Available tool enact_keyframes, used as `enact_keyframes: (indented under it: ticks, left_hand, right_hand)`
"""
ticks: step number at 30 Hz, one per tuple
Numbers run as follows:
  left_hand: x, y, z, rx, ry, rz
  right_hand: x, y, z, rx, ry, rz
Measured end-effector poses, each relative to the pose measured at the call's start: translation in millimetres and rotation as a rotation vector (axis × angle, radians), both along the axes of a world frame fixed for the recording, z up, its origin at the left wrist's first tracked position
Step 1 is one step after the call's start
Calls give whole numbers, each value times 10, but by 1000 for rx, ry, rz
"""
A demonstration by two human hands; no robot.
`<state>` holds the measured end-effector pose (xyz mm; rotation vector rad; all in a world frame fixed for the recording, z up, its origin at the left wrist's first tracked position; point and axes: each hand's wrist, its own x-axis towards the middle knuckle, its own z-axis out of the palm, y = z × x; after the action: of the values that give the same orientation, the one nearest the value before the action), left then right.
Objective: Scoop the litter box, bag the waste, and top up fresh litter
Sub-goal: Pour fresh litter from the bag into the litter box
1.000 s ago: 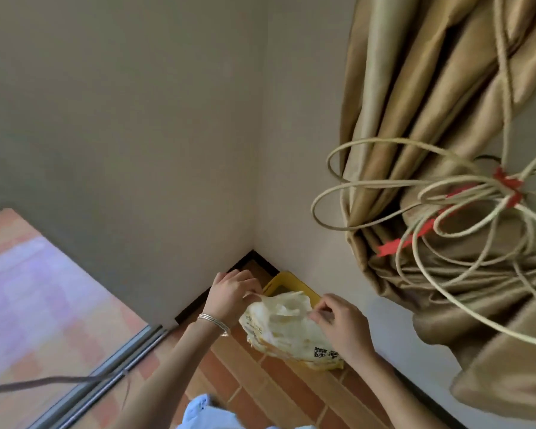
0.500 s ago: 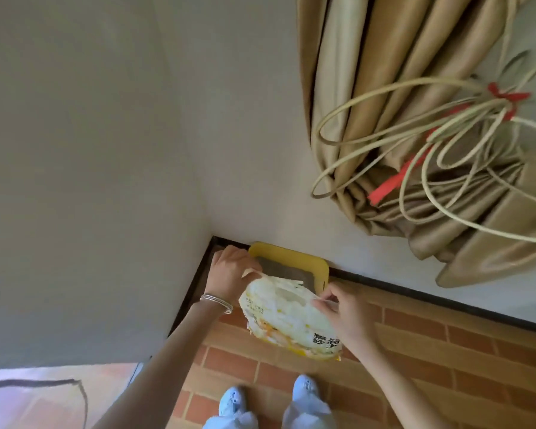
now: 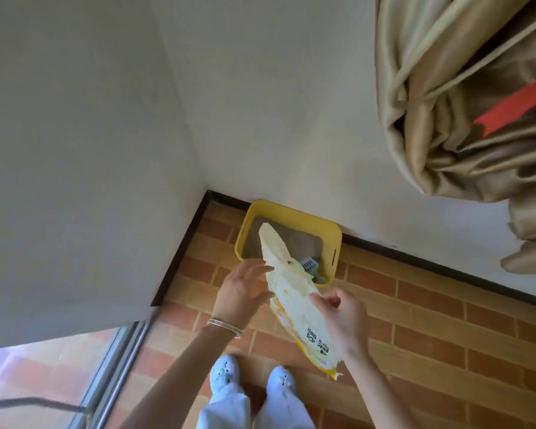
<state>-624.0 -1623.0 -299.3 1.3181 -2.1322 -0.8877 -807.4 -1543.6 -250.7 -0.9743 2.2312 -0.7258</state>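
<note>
Brick-patterned flooring (image 3: pixel 430 320) runs into a corner of pale walls, seen from above. The right hand (image 3: pixel 341 320) grips the litter bag (image 3: pixel 294 305) partway down its length, thumb and fingers curled over its right edge. The left hand (image 3: pixel 245 289) lies flat, fingers straight and spread, fingertips touching the bag's left side; thin bangles (image 3: pixel 225 327) circle that wrist. The bag, cream and yellow with dark print near its lower end, slants between the hands, its upper end reaching over the yellow litter box (image 3: pixel 333 243). The box sits against the wall beside the corner and holds grey litter (image 3: pixel 304 239). A grey scoop (image 3: pixel 310 264) shows inside it, just right of the bag. White shoes (image 3: pixel 225 371) stand below. A bundled tan curtain (image 3: pixel 446 119) hangs at upper right.
</note>
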Motion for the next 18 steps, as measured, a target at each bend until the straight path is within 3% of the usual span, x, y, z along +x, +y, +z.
enact_keyframes:
  ticks: [7,13,18]
  left_hand:
    - [-348,755,-822,228,45,-27]
    - [-587,962,-1273,366,-48,-57]
    - [-765,876,-1497,418,-2,138]
  right_hand:
    - [-218,-124,-727,94,-172,-25]
    - [-382,-395,-1146,67,-204,-25]
    - [-386,-496,-1330,56,-229,0]
